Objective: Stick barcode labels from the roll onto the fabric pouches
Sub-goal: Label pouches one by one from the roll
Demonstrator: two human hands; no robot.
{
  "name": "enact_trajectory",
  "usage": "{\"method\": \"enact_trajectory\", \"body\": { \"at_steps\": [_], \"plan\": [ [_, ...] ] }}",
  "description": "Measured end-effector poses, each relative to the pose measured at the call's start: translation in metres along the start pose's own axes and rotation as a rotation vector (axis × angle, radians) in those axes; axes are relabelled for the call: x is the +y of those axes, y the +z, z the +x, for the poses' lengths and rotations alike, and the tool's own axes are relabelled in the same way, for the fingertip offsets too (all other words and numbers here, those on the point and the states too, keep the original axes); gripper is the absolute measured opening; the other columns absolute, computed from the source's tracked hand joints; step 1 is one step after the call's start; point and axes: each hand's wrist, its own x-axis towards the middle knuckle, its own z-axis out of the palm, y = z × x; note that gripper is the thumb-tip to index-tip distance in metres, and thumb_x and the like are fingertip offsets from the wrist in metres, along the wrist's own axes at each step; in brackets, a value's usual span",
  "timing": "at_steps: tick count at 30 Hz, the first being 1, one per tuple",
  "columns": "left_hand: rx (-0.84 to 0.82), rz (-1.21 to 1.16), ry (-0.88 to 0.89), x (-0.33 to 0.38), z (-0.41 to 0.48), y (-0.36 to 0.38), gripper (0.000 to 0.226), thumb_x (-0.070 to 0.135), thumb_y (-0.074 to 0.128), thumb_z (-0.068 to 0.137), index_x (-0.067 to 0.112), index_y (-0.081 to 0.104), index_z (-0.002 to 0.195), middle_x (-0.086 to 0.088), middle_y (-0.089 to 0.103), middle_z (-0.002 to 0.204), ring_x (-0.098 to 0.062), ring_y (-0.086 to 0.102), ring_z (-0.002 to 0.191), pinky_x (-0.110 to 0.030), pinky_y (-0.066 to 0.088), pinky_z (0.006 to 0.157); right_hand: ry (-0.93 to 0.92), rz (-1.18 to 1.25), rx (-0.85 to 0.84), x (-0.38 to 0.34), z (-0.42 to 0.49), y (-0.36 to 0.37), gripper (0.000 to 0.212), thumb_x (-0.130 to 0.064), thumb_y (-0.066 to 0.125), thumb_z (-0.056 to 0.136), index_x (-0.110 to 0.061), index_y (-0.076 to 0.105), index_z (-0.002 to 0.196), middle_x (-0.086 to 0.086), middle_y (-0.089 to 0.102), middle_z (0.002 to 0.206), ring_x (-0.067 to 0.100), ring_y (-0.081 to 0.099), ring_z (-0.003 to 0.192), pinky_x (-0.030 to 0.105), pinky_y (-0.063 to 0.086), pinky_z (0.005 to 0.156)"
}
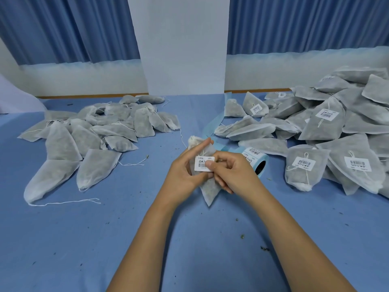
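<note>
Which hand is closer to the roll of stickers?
Right. The right hand sits just beside the label roll, pinching the pouch; the left hand holds the pouch's far side, farther from the roll.

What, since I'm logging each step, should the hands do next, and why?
Probably slide the right hand's thumb across the label to seat it fully. The label already lies on the pouch, which the left hand holds, and the thumb presses only its lower right part, so the rest may not be stuck down yet.
</note>
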Motion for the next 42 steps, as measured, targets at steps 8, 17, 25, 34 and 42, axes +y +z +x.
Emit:
{"method": "enact_trajectory", "body": {
  "at_steps": [8,17,25,34,42],
  "plan": [
    [-0.102,-0.025,-0.044,-0.003,0.0,0.0,0.083,-0.019,0.059,0.082,0.039,0.044,0.139,0.012,0.053,0.142,-0.01,0.052,0.129,-0.028,0.046,0.103,-0.025,-0.194,0.076,-0.001,0.0,-0.002,0.028,-0.014,0.065,0.088,-0.02,0.058,0.061,-0.005,0.039,0.04,0.008,0.03,0.037,0.019,0.027,0.043],
    [-0.082,-0.03,0.0,0.001,0.0,-0.003,0.095,-0.032,0.037,0.073,0.033,0.043,0.142,0.008,0.052,0.143,-0.009,0.048,0.132,-0.025,0.046,0.101,-0.015,-0.047,0.079,-0.007,-0.001,-0.009,0.041,-0.012,0.062,0.091,-0.027,0.058,0.053,0.004,0.041,0.045,0.01,0.032,0.035,0.016,0.027,0.036],
    [-0.012,-0.118,0.027,0.003,-0.003,-0.001,0.057,-0.002,0.057,0.086,0.017,0.05,0.14,0.005,0.06,0.135,-0.014,0.055,0.127,-0.029,0.047,0.102,-0.09,-0.299,0.111,0.002,0.002,-0.003,0.024,-0.02,0.069,0.086,-0.017,0.06,0.064,-0.002,0.037,0.046,0.007,0.032,0.045,0.01,0.035,0.055],
    [0.099,-0.085,0.019,0.001,0.0,0.001,0.047,-0.001,0.059,0.092,0.023,0.056,0.131,0.007,0.064,0.13,-0.022,0.058,0.123,-0.045,0.045,0.106,0.141,-0.589,0.271,0.006,0.002,-0.003,0.046,-0.064,0.068,0.068,-0.02,0.062,0.052,-0.005,0.052,0.039,0.007,0.041,0.04,0.025,0.03,0.048],
    [0.078,-0.206,0.076,0.007,-0.003,-0.004,0.054,0.0,0.06,0.091,0.024,0.051,0.138,0.005,0.062,0.132,-0.026,0.061,0.12,-0.031,0.053,0.094,-0.077,-0.123,0.252,0.002,0.004,-0.001,0.016,-0.032,0.08,0.071,-0.028,0.068,0.081,-0.013,0.068,0.079,-0.001,0.047,0.056,0.015,0.038,0.059]
  ]
}}
